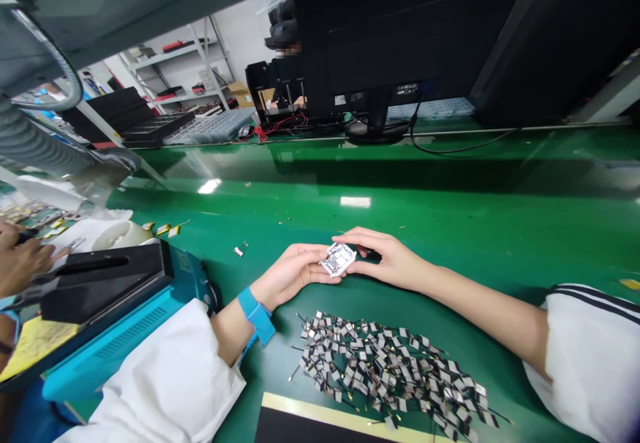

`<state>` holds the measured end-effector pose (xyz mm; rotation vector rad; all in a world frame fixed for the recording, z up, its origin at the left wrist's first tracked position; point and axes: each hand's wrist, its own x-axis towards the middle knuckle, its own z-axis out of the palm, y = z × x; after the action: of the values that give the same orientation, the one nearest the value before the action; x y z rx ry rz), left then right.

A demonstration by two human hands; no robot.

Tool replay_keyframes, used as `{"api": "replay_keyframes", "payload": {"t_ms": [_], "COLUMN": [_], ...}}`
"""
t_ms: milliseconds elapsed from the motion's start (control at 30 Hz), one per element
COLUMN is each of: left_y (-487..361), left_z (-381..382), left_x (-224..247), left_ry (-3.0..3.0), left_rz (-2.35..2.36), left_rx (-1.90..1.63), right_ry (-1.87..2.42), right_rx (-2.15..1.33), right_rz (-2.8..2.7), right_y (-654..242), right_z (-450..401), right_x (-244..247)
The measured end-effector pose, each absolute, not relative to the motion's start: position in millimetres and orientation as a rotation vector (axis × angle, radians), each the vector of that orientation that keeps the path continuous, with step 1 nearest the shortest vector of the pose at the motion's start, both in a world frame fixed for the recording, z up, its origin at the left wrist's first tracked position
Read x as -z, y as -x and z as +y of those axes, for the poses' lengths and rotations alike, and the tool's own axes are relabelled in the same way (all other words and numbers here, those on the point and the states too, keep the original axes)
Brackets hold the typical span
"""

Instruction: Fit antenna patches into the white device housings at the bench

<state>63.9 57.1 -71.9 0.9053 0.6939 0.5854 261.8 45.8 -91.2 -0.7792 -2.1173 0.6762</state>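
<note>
– Nearest the person, this side of the fingers: a heap of small parts [380, 363], thin leads poking out everywhere! What's the danger?
– A drop, I'd say. If the pinch slackens, the white-cased board [338, 260] could tumble toward that heap and snag among the leads.
– And where's the board?
– Right between the two hands, seemingly just off the green bench [480, 229]. Left hand [295, 271]: thumb above, fingers beneath, clamped on its left edge. Right hand [403, 261]: index finger at the far edge, thumb at the near right corner, gripping the casing between them.
– Press too hard, or let a thumb slide inward, and that bare circuitry might suffer!
– It's open face up. Nearly square, so the long axis is hard to call; if anything, it slants from the left fingertips away toward the right index finger.
– Beyond the left fingers, a loose scrap [239, 251]; farther out, the black monitor [415, 36]!
</note>
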Motion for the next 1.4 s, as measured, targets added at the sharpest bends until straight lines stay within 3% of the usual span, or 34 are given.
{"api": "replay_keyframes", "payload": {"t_ms": [500,900,1400], "left_y": [-65,-68,-66], "left_z": [57,54,48], "left_x": [71,79,82], "left_ry": [-0.879,-1.196,-1.640], "left_rz": [0.702,0.796,0.752], "left_rx": [-0.681,-0.891,-1.076], "right_ry": [0.980,1.001,0.978], "right_rx": [-0.598,-0.702,-0.427], "right_rz": [-1.986,-1.882,-1.938], "right_y": [-259,-260,-259], "right_z": [46,47,41], "right_x": [89,88,89]}}
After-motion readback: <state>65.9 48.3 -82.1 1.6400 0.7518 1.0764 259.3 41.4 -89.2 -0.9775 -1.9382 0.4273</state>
